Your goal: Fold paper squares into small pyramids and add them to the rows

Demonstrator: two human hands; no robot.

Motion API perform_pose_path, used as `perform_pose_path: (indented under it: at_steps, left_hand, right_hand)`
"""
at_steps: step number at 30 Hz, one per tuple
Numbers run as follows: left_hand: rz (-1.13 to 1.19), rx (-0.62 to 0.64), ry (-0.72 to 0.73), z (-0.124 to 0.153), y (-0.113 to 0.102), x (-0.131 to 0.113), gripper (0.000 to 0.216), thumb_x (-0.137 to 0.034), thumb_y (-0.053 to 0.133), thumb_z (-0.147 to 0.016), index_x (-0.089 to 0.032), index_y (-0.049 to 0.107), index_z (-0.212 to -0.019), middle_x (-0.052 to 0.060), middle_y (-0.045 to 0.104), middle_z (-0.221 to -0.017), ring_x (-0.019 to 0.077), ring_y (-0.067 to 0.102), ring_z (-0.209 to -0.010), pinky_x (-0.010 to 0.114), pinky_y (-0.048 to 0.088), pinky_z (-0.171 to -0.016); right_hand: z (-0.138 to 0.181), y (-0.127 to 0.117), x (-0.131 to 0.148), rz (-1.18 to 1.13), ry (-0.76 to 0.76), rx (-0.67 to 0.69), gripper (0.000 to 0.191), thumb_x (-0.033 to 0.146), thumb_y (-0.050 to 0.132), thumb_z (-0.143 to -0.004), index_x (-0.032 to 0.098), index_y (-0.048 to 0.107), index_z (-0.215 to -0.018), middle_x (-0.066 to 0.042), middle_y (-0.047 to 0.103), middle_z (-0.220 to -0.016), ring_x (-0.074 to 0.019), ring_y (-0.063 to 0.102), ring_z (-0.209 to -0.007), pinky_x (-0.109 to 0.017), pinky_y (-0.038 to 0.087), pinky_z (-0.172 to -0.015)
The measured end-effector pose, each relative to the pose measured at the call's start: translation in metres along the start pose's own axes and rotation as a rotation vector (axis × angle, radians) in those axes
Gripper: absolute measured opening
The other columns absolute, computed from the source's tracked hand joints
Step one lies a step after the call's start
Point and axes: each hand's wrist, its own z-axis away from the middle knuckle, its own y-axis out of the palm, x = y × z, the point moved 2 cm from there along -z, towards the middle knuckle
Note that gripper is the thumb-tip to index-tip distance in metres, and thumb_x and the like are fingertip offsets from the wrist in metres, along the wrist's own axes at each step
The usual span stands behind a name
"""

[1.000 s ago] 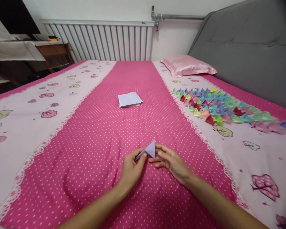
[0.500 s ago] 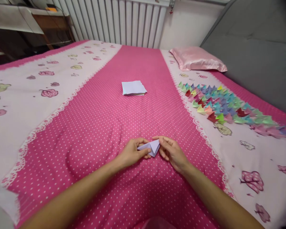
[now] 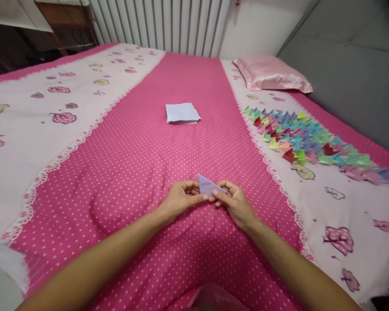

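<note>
A small piece of folded lilac paper [image 3: 206, 185] is held between my two hands above the pink dotted bedspread. It now shows a triangular outline, with one point up at the left and another toward the right. My left hand [image 3: 184, 198] pinches its lower left part, thumb in front and fingers behind. From the other side my right hand [image 3: 232, 200] grips it, the thumb pressed on its front face. The fingers behind the paper are partly hidden.
A stack of square paper sheets [image 3: 182, 113] lies farther up the bed. To the right stand rows of several coloured folded paper pieces [image 3: 306, 140]. A pink satin pillow [image 3: 272, 74] rests beside the grey headboard [image 3: 350, 65]. Behind the bed is a white radiator [image 3: 162, 26].
The folded paper has been turned; its flap no longer points down, and one corner now points up at the left. Both hands have shifted slightly upward in view, and the camera has tilted a little down.
</note>
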Motion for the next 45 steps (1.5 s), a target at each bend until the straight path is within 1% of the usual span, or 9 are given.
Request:
perform_pose_path:
  at_steps: [2,5,7,10,17,27,34,41,45]
  left_hand:
    - [-0.032,-0.02,0.011,-0.0004,0.0008,0.002,0.027,-0.03,0.075,-0.066,-0.011,0.067,-0.082,0.006,0.069,-0.08,0.0109,0.061,-0.068,0.023,0.045,-0.066]
    - [0.004,-0.016,-0.006,-0.0019,-0.0005,0.0027,0.025,-0.033,0.07,-0.071,-0.011,0.066,-0.082,0.002,0.065,-0.068,0.0071,0.054,-0.054,0.02,0.041,-0.056]
    - [0.03,0.014,-0.03,-0.003,-0.0024,0.0021,0.025,-0.035,0.066,-0.075,-0.011,0.064,-0.082,0.0,0.061,-0.062,0.0056,0.049,-0.047,0.02,0.038,-0.05]
    - [0.02,0.063,-0.029,-0.0041,-0.0052,0.0011,0.026,-0.037,0.062,-0.079,-0.011,0.06,-0.081,-0.001,0.058,-0.059,0.006,0.049,-0.047,0.02,0.039,-0.05]
    - [-0.053,0.141,-0.009,-0.0044,-0.0072,0.003,0.035,-0.048,0.057,-0.08,-0.013,0.056,-0.083,-0.003,0.053,-0.06,0.0054,0.048,-0.048,0.019,0.038,-0.05]
    - [-0.171,0.18,0.014,-0.0008,-0.0029,0.0023,0.04,-0.053,0.053,-0.081,-0.013,0.053,-0.079,-0.001,0.054,-0.062,0.008,0.049,-0.053,0.022,0.04,-0.054]
    - [-0.177,0.221,0.015,-0.0001,-0.0032,0.0045,0.038,-0.052,0.051,-0.082,-0.014,0.052,-0.078,-0.002,0.05,-0.062,0.0083,0.046,-0.055,0.023,0.037,-0.055]
    - [-0.164,0.25,0.029,-0.0006,-0.0027,0.0029,0.036,-0.051,0.051,-0.083,-0.014,0.052,-0.08,0.0,0.055,-0.067,0.0084,0.048,-0.056,0.023,0.039,-0.057]
    - [-0.16,0.229,0.023,-0.0013,-0.0026,0.0038,0.035,-0.05,0.049,-0.084,-0.015,0.051,-0.08,0.0,0.056,-0.066,0.0086,0.05,-0.056,0.023,0.041,-0.056]
  right_hand:
    - [0.001,0.0004,0.0,-0.013,-0.013,-0.005,0.029,0.032,0.077,-0.066,0.018,0.054,-0.077,-0.001,0.069,-0.067,-0.0095,0.062,-0.057,-0.018,0.046,-0.051]
    - [0.0024,0.0013,0.0021,-0.002,0.0,0.061,0.027,0.034,0.075,-0.068,0.018,0.054,-0.076,-0.002,0.068,-0.067,-0.0127,0.065,-0.064,-0.02,0.047,-0.054]
    - [0.003,0.0021,0.0047,-0.019,0.003,0.12,0.027,0.037,0.074,-0.07,0.018,0.056,-0.076,-0.002,0.067,-0.066,-0.0123,0.063,-0.062,-0.021,0.047,-0.054]
    - [0.0028,0.0032,0.0075,-0.058,-0.007,0.173,0.03,0.044,0.071,-0.071,0.017,0.059,-0.078,0.0,0.064,-0.065,-0.0093,0.057,-0.053,-0.02,0.045,-0.05]
    - [-0.0022,0.0011,0.0002,-0.003,0.01,0.159,0.027,0.037,0.076,-0.068,0.017,0.059,-0.076,0.005,0.055,-0.052,-0.0053,0.045,-0.042,-0.017,0.035,-0.042]
    - [-0.0012,0.0014,0.0033,-0.049,0.016,0.147,0.029,0.04,0.073,-0.07,0.017,0.064,-0.086,0.003,0.058,-0.055,-0.0066,0.049,-0.044,-0.018,0.038,-0.044]
    - [-0.0013,0.0016,0.0046,-0.034,0.044,0.123,0.026,0.038,0.073,-0.07,0.016,0.065,-0.08,0.003,0.057,-0.054,-0.0062,0.047,-0.044,-0.018,0.037,-0.044]
    - [-0.0028,0.0004,0.0027,-0.021,0.048,0.158,0.026,0.042,0.07,-0.073,0.016,0.065,-0.073,0.003,0.058,-0.054,-0.0061,0.048,-0.043,-0.018,0.037,-0.044]
    - [-0.002,0.0005,0.0002,0.028,0.002,0.153,0.023,0.039,0.067,-0.077,0.017,0.067,-0.083,0.003,0.058,-0.055,-0.0062,0.049,-0.044,-0.018,0.039,-0.045]
